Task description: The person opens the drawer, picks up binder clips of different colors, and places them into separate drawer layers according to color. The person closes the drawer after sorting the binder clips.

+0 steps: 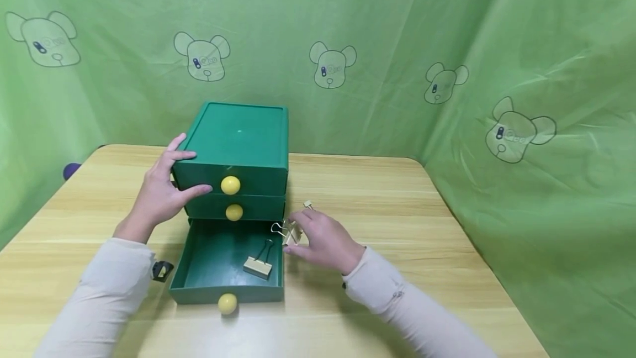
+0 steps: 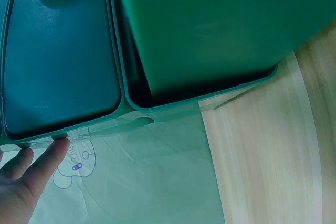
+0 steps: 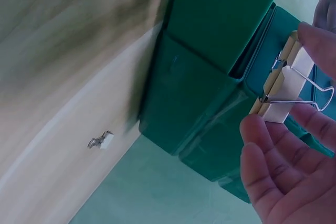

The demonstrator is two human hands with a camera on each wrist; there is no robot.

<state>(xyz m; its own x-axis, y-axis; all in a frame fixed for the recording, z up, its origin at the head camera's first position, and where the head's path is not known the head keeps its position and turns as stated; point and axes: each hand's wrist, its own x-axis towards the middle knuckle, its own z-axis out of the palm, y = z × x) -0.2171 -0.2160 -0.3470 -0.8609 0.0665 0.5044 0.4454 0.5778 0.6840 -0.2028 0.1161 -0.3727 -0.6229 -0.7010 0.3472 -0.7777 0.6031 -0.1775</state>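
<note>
A green desktop drawer cabinet with yellow knobs stands on the table, its bottom drawer pulled out. Inside that drawer, toward the right, lies a gold binder clip. My left hand rests against the cabinet's upper left corner, thumb across the top drawer's front and fingers spread straight; in the left wrist view, fingertips touch the side. Just right of the open drawer, my right hand pinches another binder clip between thumb and fingers, its wire handles sticking out.
A smaller binder clip lies on the wooden table beyond my right hand. Green cloth printed with bear heads hangs behind and along the right. A purple round thing shows past the table's left edge.
</note>
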